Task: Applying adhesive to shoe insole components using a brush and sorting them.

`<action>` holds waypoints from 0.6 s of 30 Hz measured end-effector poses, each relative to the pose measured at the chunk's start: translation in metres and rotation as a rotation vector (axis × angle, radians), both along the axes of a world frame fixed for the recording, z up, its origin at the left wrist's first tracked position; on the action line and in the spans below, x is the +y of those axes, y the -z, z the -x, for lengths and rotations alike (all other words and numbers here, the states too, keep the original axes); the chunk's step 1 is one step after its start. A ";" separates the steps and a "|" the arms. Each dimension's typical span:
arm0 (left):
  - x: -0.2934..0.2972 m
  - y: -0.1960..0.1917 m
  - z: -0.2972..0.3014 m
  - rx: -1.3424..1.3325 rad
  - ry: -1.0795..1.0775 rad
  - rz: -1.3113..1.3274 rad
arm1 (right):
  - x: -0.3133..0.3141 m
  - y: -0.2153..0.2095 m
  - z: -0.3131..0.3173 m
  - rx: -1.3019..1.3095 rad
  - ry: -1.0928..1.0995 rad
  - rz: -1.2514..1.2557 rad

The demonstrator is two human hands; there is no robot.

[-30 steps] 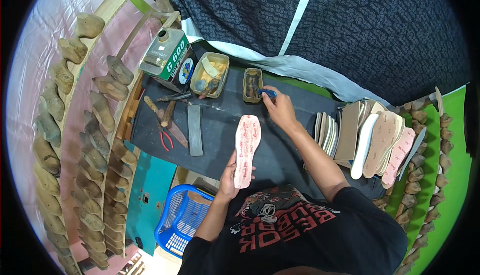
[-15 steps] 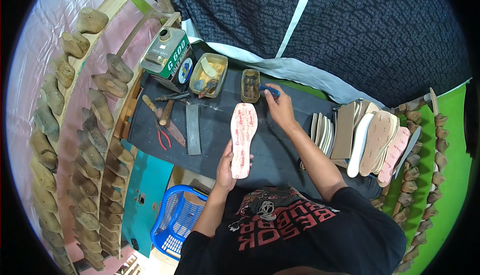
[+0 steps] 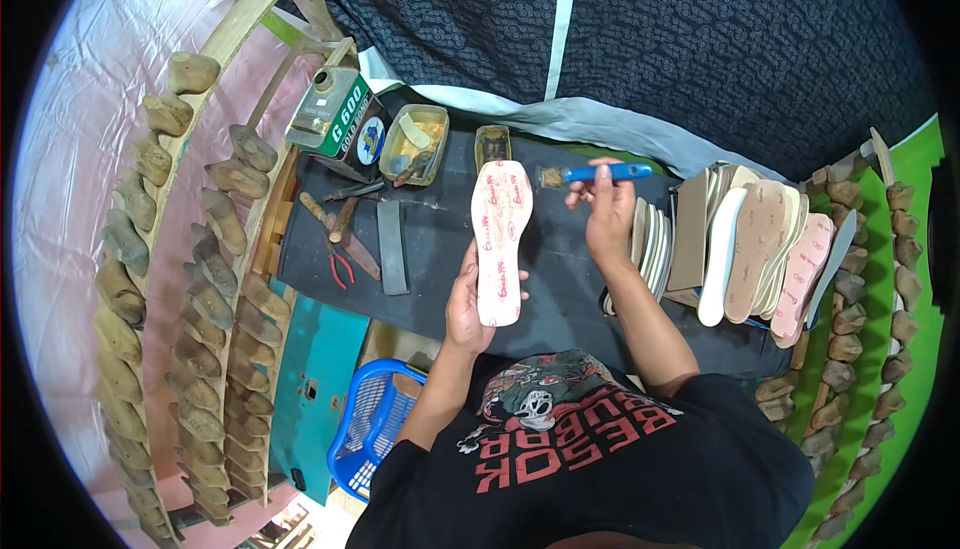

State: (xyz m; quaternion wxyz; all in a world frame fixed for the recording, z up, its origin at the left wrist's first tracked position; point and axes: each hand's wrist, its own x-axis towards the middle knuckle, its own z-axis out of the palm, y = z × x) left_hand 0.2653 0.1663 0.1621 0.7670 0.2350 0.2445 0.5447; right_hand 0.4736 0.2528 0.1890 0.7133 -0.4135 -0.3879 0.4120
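My left hand (image 3: 468,301) holds a pale pink shoe insole (image 3: 500,237) by its near end, lifted above the dark work table (image 3: 430,249). Beside it, my right hand (image 3: 608,211) grips a blue-handled brush (image 3: 596,173), with the bristles pointing left toward the insole's far end. A small rectangular glue tin (image 3: 492,141) sits just beyond the insole.
A green can (image 3: 335,114), a tray of odds and ends (image 3: 413,144), pliers (image 3: 340,264), a hammer and a flat file lie at the table's left. Stacked insoles (image 3: 760,249) stand at right. Wooden shoe lasts (image 3: 210,279) fill racks left and right. A blue basket (image 3: 375,424) sits below.
My right hand has lifted the brush out of the glue tin and drawn it right. My left hand has raised the insole and moved it closer to the tin.
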 end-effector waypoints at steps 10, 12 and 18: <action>-0.015 -0.021 -0.038 -0.023 0.123 -0.063 | -0.069 -0.025 -0.031 -0.155 -0.037 -0.121; -0.018 -0.027 -0.048 -0.024 0.146 -0.078 | -0.073 -0.024 -0.037 -0.178 -0.038 -0.125; -0.022 -0.033 -0.065 0.102 0.185 -0.102 | -0.087 -0.023 -0.047 -0.363 -0.044 -0.154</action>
